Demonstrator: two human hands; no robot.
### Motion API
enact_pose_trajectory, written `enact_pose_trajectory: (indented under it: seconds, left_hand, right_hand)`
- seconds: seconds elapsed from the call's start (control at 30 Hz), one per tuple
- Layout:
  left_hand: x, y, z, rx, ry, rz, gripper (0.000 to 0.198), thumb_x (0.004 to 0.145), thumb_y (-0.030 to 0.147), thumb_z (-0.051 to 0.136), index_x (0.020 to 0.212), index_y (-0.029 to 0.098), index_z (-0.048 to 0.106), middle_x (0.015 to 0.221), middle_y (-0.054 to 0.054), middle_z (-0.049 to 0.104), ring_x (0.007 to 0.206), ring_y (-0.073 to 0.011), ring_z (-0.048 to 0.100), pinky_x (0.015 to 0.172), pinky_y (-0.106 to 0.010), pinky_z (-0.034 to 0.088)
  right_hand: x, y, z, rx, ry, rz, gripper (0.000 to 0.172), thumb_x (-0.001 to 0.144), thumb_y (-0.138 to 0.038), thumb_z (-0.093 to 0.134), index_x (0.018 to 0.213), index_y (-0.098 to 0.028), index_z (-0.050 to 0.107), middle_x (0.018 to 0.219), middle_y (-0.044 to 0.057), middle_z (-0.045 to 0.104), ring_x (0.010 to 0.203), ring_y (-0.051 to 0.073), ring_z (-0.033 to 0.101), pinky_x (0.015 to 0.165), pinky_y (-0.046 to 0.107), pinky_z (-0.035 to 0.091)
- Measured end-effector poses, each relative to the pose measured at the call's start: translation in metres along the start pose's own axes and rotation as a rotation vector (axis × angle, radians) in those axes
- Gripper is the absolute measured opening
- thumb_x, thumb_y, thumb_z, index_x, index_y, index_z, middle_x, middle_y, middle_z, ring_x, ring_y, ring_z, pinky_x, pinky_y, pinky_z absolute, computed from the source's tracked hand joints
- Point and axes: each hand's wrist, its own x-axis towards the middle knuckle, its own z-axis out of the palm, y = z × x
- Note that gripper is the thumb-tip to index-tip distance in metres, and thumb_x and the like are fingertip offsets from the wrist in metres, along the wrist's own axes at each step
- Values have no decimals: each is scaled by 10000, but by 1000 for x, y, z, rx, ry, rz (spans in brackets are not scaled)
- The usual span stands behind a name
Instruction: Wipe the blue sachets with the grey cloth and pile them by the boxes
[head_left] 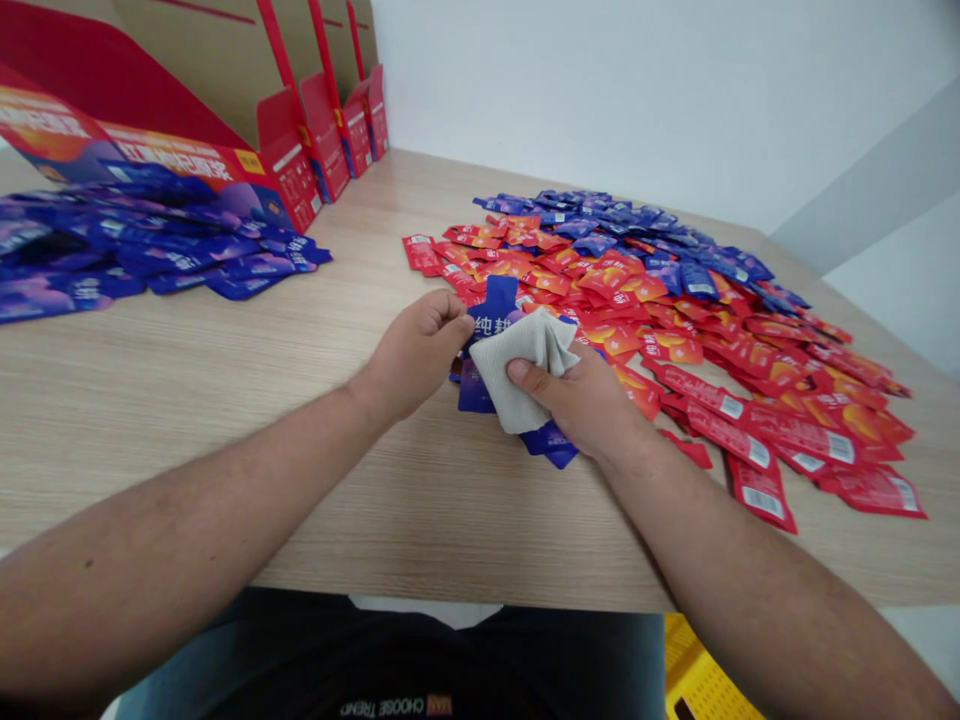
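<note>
From the head view, the pouch is between the two hands above the tabletop, its narrow neck pointing away from the person. Its long axis seems to follow that neck, though the cloth hides most of the body. The left hand is nearer the neck, its fingers pinched on the pouch's left edge, just beside the printed label. The right hand comes from the other side, its thumb pressing the folded cloth over the pouch; its other fingers are hidden. More blue pouches show beneath the cloth. The red pile lies just beyond and to the right; a blue heap and boxes stand well apart, left.
</note>
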Motion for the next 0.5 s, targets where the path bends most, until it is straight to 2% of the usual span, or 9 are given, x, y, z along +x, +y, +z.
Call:
enact_pose_trajectory:
  seconds: [0.1, 0.17, 0.2, 0.33, 0.37, 0.47, 0.5]
  left_hand:
    - [-4, -1, 0, 51, -48, 24, 144, 850, 208, 613, 756, 203, 504, 646, 39, 469, 545, -92, 427, 484, -210, 357]
    - [-7, -1, 3, -6, -108, -18, 159, 840, 210, 631, 758, 204, 495, 656, 42, 470, 557, -92, 444, 502, -211, 378]
    - [-9, 0, 5, -62, -129, -50, 168, 833, 212, 639, 760, 205, 488, 658, 43, 473, 561, -93, 455, 510, -213, 391]
    - [-11, 2, 11, -231, -135, -163, 188, 826, 192, 634, 749, 204, 463, 605, 56, 439, 505, -81, 405, 472, -203, 343]
    - [-11, 2, 12, -240, -131, -178, 185, 829, 188, 628, 748, 203, 463, 601, 56, 442, 497, -79, 403, 465, -201, 338]
    - [-10, 2, 11, -237, -139, -193, 176, 826, 187, 632, 763, 205, 469, 635, 50, 488, 514, -88, 462, 480, -209, 389]
    - [-9, 2, 11, -232, -140, -193, 175, 820, 186, 638, 767, 205, 472, 644, 49, 498, 520, -91, 475, 485, -212, 401]
  right_hand:
    - [1, -6, -7, -268, 128, -133, 313, 877, -511, 714, 1022, -233, 714, 937, 43, 751, 845, 246, 700, 751, 405, 580]
    - [1, -9, -12, -481, 234, -239, 307, 884, -498, 710, 1028, -226, 713, 958, 65, 735, 896, 268, 683, 800, 429, 562]
    - [0, -11, -13, -566, 235, -289, 297, 889, -486, 706, 1029, -224, 712, 965, 73, 730, 915, 273, 677, 814, 429, 553]
    - [-2, -14, -13, -690, -23, -449, 217, 899, -413, 695, 1000, -222, 708, 941, 66, 722, 900, 247, 671, 793, 368, 536]
    - [-2, -14, -13, -702, -21, -456, 215, 900, -408, 693, 1001, -218, 709, 946, 68, 723, 904, 247, 671, 794, 365, 534]
    - [2, -11, -15, -725, 184, -372, 244, 920, -409, 662, 1050, -209, 709, 977, 85, 732, 920, 267, 668, 804, 389, 529]
    - [3, -10, -16, -719, 198, -346, 249, 924, -410, 654, 1062, -211, 709, 980, 84, 734, 912, 267, 668, 802, 392, 527]
